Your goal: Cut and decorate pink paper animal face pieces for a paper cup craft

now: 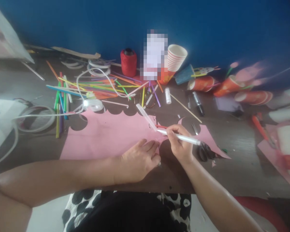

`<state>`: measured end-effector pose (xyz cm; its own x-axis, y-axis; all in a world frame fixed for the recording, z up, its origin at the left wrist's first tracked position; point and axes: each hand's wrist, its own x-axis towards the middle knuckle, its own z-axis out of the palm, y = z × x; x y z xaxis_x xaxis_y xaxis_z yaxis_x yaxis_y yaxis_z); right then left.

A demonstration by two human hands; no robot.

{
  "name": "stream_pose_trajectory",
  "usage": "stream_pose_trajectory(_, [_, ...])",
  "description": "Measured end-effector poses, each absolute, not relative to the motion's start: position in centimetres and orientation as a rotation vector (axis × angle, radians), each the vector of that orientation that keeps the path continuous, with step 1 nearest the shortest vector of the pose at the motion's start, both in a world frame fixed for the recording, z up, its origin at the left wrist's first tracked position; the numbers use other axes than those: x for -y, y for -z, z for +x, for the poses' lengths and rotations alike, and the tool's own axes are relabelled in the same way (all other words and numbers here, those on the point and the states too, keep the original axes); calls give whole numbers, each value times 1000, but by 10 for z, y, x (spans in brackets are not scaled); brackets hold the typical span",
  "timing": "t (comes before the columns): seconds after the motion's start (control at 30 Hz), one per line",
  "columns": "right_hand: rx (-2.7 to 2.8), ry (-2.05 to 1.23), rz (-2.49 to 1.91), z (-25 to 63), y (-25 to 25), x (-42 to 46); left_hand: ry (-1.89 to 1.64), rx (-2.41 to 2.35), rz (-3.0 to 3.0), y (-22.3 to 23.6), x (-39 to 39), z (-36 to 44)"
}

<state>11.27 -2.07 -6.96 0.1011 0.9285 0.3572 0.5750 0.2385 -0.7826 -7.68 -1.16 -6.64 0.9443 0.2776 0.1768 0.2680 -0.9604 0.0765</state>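
L hand point(141, 159): palm down, loosely open, fingers slightly bent, resting on R part of pink sheet point(106, 135), nr its front edge. R hand point(181, 143): closed round white pen point(183, 137), held between thumb & fingers. Pen tip points L, at lower end of clear strip point(146, 117); contact w/ strip or sheet: can't tell. Strip lies aslant over back edge of sheet, R side.

Sheet posn: nr front edge of dark tabletop point(183, 175), mid to L of mid. Its back edge is cut in scallops. Pink offcut point(211, 141) just R of R hand, w/ sharp point toward R.

Behind sheet, toward back edge: loose pile of coloured straws point(103, 86), w/ white cable point(103, 72) looped over. Red spool point(128, 62) upright at back edge, approx. mid; stack of paper cups point(177, 58) to its R, tilted. White tube point(168, 96) stands betw. straws & dark marker point(198, 103); thin stick point(186, 108) runs aslant betw. tube & marker.

Back R corner area: orange cups point(203, 83) on their sides, blurred. Nr R edge: red-handled tool point(262, 129), beside 2nd pink piece point(270, 151).
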Motion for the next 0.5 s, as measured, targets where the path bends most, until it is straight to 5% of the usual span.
stream_pose_trajectory(0.5, [1608,-597,-1490,114,73,22,-223,-443,3055,63,11,-76])
